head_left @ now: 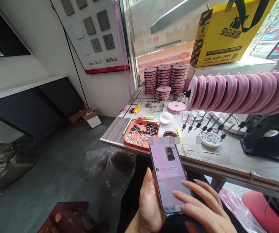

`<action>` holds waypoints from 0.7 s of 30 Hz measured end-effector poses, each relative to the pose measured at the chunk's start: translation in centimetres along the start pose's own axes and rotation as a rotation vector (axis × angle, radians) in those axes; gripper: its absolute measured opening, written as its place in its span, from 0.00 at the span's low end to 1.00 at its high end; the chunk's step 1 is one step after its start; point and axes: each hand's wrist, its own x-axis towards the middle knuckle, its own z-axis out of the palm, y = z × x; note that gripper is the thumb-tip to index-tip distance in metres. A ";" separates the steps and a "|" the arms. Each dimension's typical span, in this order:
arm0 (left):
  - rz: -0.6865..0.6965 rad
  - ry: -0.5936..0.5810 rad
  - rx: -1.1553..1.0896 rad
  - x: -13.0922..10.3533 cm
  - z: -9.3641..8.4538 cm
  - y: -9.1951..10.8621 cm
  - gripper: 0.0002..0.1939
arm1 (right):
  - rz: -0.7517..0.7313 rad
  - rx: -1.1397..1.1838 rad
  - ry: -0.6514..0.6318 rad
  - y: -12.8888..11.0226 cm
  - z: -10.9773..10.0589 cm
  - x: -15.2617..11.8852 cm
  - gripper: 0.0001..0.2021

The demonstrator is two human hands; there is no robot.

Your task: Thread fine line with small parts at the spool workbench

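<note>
A smartphone point(169, 181) with a lit chat screen lies in my left hand point(149, 202), below the table's front edge. The thumb of that hand runs up along the phone's left side, and its other fingers are hidden behind the phone. My right hand point(203, 202) is over the lower right of the screen, its fingers spread and holding nothing. Whether a fingertip touches the glass I cannot tell. Past the phone's top left, an orange tray point(126, 139) on the table holds black and silvery small parts.
Pink discs point(163, 76) stand in stacks at the back, and more fill a spindle point(241, 92) at the right. A bowl point(210, 144) of grey pieces, a white round dish point(166, 118) and a yellow bag point(221, 35) are nearby. A bin point(121, 168) stands below left.
</note>
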 end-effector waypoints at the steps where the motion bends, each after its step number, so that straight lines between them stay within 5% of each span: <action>1: 0.007 0.007 0.000 0.0 0.0 0.0 0.30 | -0.010 0.005 -0.019 0.0 0.0 0.2 0.05; 8: 0.009 -0.021 -0.042 0.0 0.2 0.1 0.27 | -0.020 -0.035 -0.136 -0.6 0.0 1.0 0.08; 14: 0.022 0.028 -0.005 -0.1 0.0 0.4 0.28 | -0.020 -0.044 -0.045 -0.6 0.3 0.7 0.10; 21: -0.019 0.016 -0.014 -0.1 0.1 0.3 0.30 | -0.040 -0.017 -0.120 -0.7 0.5 0.5 0.13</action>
